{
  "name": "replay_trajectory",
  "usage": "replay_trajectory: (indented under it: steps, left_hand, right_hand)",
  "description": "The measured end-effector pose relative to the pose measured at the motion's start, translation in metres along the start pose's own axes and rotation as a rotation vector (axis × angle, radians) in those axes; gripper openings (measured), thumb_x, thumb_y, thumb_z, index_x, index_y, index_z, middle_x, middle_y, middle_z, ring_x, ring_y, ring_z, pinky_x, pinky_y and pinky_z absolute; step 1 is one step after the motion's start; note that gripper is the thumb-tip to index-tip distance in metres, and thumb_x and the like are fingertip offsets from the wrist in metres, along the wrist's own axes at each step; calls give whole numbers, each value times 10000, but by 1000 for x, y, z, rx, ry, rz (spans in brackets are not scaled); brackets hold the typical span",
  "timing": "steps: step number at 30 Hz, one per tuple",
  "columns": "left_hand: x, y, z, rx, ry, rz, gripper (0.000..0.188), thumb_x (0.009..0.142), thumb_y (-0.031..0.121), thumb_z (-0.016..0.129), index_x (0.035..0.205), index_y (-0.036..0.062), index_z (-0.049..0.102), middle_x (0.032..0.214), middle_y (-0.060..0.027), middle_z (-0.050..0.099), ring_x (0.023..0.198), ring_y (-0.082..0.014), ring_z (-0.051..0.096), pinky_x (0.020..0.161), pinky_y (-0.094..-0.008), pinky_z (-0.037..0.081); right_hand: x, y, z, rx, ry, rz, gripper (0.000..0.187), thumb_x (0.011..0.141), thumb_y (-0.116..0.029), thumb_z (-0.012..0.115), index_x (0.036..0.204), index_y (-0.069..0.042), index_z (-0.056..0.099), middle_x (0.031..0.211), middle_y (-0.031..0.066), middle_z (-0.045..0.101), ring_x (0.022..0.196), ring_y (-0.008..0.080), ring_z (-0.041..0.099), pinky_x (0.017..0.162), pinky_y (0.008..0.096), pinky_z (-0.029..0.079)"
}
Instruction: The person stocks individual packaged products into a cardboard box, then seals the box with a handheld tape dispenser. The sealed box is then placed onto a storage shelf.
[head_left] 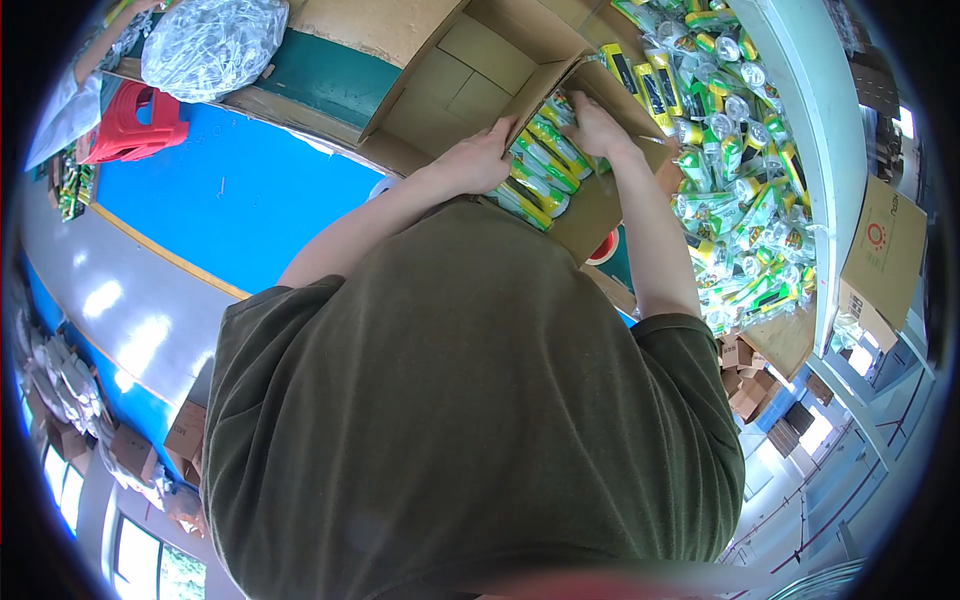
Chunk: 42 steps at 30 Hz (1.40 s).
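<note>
Desk (325, 85) ahead carries two open cartons. Packs (545, 160) lie in the right carton (590, 225), so probably the arranging step. Left hand (478, 163) at its near-left edge, right hand (600, 132) inside; can't tell if either's fingers are clamped. Next calls for squaring packs.

packets (546, 166) partly hidden, red shape (600, 583) blurred

slim green, yellow and white packets (543, 163), side by side, slanting, inside an open brown cardboard box (588, 222)
</note>
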<state>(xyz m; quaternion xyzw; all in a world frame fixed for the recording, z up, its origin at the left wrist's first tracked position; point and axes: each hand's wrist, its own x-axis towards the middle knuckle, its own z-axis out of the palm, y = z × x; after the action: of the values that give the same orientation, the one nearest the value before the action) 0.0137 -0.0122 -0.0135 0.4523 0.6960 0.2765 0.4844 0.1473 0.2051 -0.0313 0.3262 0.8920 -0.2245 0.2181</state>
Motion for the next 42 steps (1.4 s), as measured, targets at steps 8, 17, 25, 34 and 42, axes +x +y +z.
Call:
replay_trajectory:
  steps: [8, 17, 25, 34, 42]
  left_hand:
    - [3, 8, 2, 73, -46, -40, 616, 931, 219, 475, 1470, 69, 217, 1302, -308, 502, 1234, -421, 482, 1036, -467, 384]
    - [-1, 19, -6, 57, -66, -119, 626, 931, 224, 469, 1476, 59, 209, 1276, -318, 518, 1220, -433, 486, 1026, -473, 385]
    - [4, 26, -7, 56, -115, -174, 631, 920, 207, 480, 1479, 86, 215, 1286, -318, 513, 1239, -438, 474, 1040, -461, 379]
    - [8, 9, -2, 108, -53, -44, 662, 906, 205, 496, 1481, 55, 206, 1335, -309, 480, 1256, -431, 461, 1055, -458, 369]
    - [-7, 30, -9, 136, -25, -234, 714, 929, 308, 516, 1499, 23, 195, 1393, -265, 458, 1319, -374, 425, 1084, -396, 341]
  right_hand:
    - [0, 7, 11, 136, 111, -21, 505, 836, -120, 676, 1313, -61, 521, 1173, 209, 627, 1129, 355, 577, 972, 420, 452]
    - [10, 23, 24, 65, -14, 78, 465, 883, -189, 638, 1339, -165, 548, 1238, 151, 619, 1161, 316, 573, 1015, 391, 449]
    - [14, 11, 24, 36, -95, 96, 492, 913, -224, 601, 1391, -247, 492, 1271, 147, 597, 1190, 305, 556, 1038, 384, 427]
    - [7, 12, 28, 98, -85, 122, 557, 941, -227, 542, 1467, -177, 366, 1385, 215, 472, 1294, 362, 445, 1074, 392, 390]
    - [-82, 65, -62, 1310, 660, -286, 279, 988, -169, 511, 1204, -23, 610, 1118, 117, 669, 969, 220, 664, 946, 353, 494]
